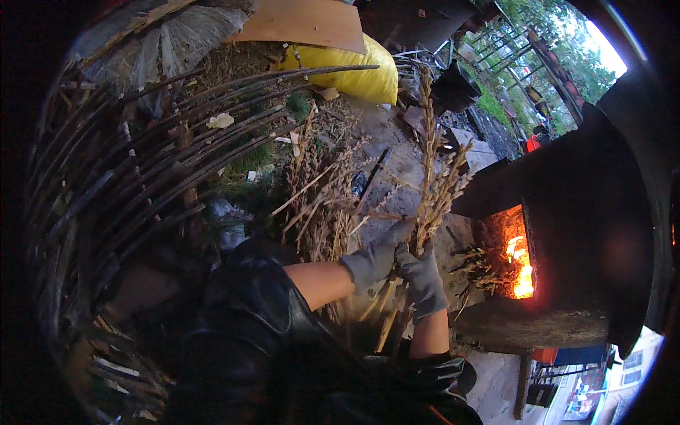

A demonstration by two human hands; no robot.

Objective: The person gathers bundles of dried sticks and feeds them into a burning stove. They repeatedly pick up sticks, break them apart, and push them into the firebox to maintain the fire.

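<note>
Both hands wear grey gloves and grip one bundle of dry stalks with seed heads [438, 196] before me. My left hand [377, 255] closes round the bundle on its left side. My right hand [422, 276] holds it just beside the left, near where the bare stalk ends come out below. To the right, a dark stove [579, 228] has an open mouth with bright flames [520, 265] inside. More dry plant matter [486, 271] sticks out of that mouth. A loose heap of dry stalks [324, 212] lies left of my hands.
Long thin branches [159, 149] are piled at the left. A full yellow sack [366, 71] lies at the top beside a brown board [313, 24]. A black bucket [456, 87] stands beyond the bundle. Below the stove is a wooden leg [523, 382].
</note>
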